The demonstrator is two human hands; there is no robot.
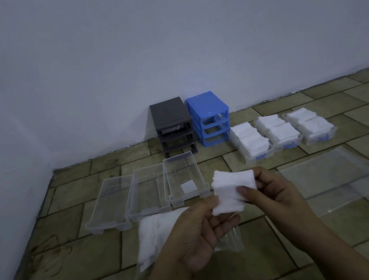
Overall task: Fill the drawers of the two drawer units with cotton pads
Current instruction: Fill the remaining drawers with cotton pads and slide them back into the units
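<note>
A stack of white cotton pads (230,187) is held in mid-air between both hands. My left hand (202,233) grips its lower left edge, and my right hand (265,189) pinches its right side. Behind the stack, three clear drawers lie side by side on the floor: left (109,203), middle (148,192) and right (182,177), the right one holding a single pad (188,186). A dark grey drawer unit (172,127) and a blue drawer unit (210,118) stand against the wall with their slots open. Three blue-handled drawers heaped with pads (280,132) sit to the right.
A plastic bag with more cotton pads (156,238) lies on the tiled floor under my left hand. Flat, clear plastic bags (338,177) lie to the right. White walls meet in a corner at the left.
</note>
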